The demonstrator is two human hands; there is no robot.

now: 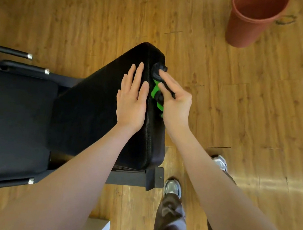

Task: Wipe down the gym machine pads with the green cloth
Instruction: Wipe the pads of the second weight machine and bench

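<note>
The right hand (176, 102) presses the green cloth (156, 94) against the right side face of the black back pad (96, 106), fingers bent over the bunched fabric, which looks part green and part dark. That grip likely lets the cloth run along the stitched edge. The left hand (132, 100) lies flat on the pad's top, fingers straight and holding nothing, probably steadying the pad against the sideways push. The pad's far rounded corner sits just beyond the fingertips; its near end meets a metal frame bracket (155, 178). The seat pad (9, 123) lies to the left. Bare wooden floor (255, 110) on the right gives room; a red-brown bucket (253, 19) stands well apart.
</note>
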